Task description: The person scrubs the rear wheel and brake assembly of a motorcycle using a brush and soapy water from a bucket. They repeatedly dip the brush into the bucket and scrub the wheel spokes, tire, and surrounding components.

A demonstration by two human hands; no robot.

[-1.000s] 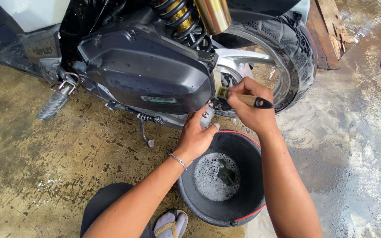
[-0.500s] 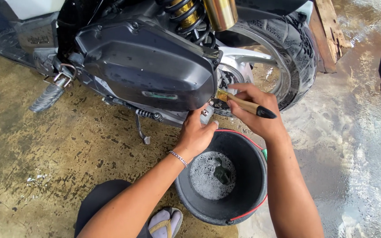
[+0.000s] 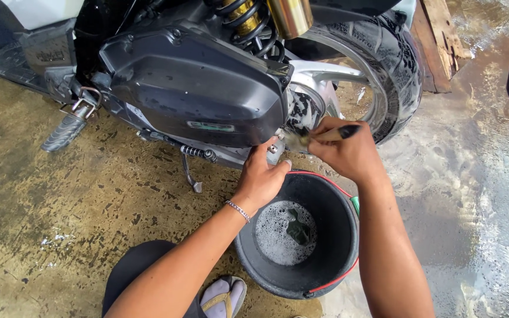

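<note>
A scooter's rear end fills the top of the head view, with a black engine cover (image 3: 201, 88) and a rear wheel (image 3: 384, 65). My right hand (image 3: 346, 150) grips a wooden-handled brush (image 3: 325, 134), its bristles against the soapy silver hub (image 3: 304, 109). My left hand (image 3: 263, 176) rests under the engine cover, fingers curled around a small metal part at its lower edge. Below both hands stands a black bucket (image 3: 331, 277) with foamy water and a dark sponge (image 3: 298, 231) in it.
A folded footpeg (image 3: 66, 131) and a side stand (image 3: 191, 174) hang off the scooter at left. The concrete floor (image 3: 60, 224) is stained; to the right it is wet (image 3: 472, 194). A wooden pallet (image 3: 440, 41) lies behind the wheel. My sandalled foot (image 3: 222, 297) is by the bucket.
My right hand with the brush has shifted slightly left and down along the hub. The view has drifted a little. My left hand stays under the engine cover.
</note>
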